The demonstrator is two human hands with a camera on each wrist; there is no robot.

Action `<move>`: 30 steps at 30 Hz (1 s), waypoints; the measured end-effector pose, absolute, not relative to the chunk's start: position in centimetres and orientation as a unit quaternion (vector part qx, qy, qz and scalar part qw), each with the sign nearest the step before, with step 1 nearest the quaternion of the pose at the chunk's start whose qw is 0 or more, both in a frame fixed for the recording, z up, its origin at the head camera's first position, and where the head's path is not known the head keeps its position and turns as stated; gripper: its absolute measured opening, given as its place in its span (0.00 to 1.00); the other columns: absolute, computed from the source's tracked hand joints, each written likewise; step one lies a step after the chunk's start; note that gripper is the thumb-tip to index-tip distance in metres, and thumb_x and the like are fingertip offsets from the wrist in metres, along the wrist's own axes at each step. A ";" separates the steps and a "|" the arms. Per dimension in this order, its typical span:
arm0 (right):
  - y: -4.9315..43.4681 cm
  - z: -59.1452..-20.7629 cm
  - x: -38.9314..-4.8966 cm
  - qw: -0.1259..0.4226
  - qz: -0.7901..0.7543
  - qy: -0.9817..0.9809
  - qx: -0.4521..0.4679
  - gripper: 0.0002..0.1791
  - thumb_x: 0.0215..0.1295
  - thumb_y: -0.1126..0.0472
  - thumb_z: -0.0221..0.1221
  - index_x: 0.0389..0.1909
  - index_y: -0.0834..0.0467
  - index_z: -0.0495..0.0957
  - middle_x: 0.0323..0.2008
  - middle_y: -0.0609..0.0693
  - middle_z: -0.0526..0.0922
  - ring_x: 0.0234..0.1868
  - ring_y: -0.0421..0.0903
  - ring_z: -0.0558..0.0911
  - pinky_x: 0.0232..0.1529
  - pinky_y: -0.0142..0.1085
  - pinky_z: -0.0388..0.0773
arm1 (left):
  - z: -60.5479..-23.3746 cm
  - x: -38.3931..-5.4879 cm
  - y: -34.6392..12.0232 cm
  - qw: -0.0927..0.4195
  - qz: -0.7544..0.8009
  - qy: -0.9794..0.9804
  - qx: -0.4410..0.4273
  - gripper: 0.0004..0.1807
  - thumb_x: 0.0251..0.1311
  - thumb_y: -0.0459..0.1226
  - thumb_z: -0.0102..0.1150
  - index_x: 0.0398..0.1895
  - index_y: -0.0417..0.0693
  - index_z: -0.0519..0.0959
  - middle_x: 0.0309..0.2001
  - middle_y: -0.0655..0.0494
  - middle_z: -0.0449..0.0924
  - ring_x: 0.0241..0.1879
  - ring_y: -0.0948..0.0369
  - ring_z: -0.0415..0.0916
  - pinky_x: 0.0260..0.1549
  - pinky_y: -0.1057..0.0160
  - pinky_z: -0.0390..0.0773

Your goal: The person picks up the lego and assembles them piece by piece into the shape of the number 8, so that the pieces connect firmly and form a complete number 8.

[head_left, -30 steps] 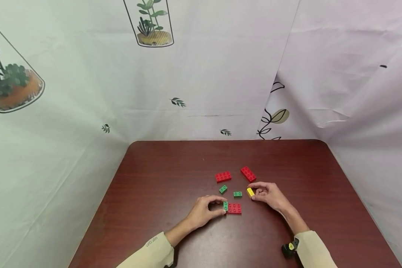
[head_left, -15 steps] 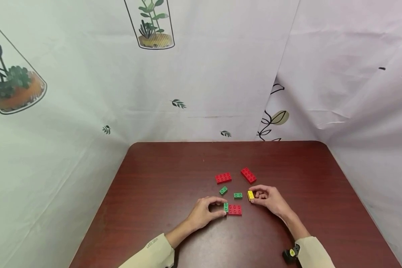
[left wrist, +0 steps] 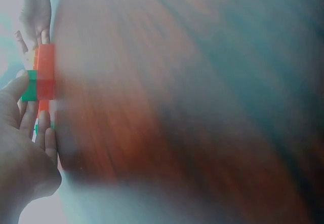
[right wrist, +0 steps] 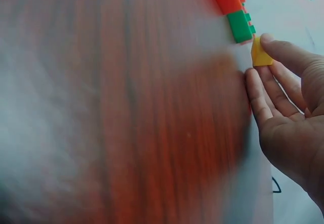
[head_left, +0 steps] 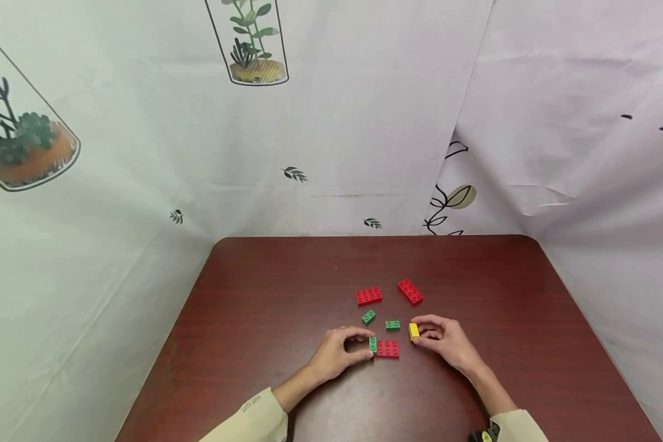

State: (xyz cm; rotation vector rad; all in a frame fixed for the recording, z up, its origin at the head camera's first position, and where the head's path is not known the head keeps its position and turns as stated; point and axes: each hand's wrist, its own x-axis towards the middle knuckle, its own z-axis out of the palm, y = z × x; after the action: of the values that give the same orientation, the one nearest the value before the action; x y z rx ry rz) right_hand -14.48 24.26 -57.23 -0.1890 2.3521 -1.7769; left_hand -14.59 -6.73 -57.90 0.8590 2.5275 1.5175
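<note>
Table point(head_left: 254, 301); left-wrist view: yellow brick point(head_left: 414, 331), perhaps.

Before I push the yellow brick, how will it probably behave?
The yellow brick has straight, crisp edges, so it is likely stiff. It looks small in the pinch of the right hand, so probably light. Its boxy shape should slide rather than roll.

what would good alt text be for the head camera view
A person's left hand pinches a green brick on the left end of a red brick, while their right hand pinches a yellow brick at a reddish-brown table. Two loose green bricks and two more red bricks lie farther back, before a pale plant-print backdrop.
</note>
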 end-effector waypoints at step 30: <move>21.5 -56.0 -12.7 0.129 -0.626 0.758 -0.132 0.20 0.67 0.68 0.72 0.58 0.69 0.81 0.52 0.63 0.86 0.42 0.45 0.87 0.44 0.33 0.84 | -57.5 -14.4 -6.7 0.043 0.489 0.828 0.273 0.18 0.63 0.41 0.77 0.55 0.55 0.88 0.47 0.66 0.88 0.47 0.62 0.83 0.50 0.61 0.81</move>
State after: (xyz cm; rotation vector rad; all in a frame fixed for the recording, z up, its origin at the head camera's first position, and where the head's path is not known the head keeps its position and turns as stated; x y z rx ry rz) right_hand -12.67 21.45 -55.95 -0.3825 2.2021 -1.8205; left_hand -14.39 -6.74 -57.49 0.8333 2.5311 1.4940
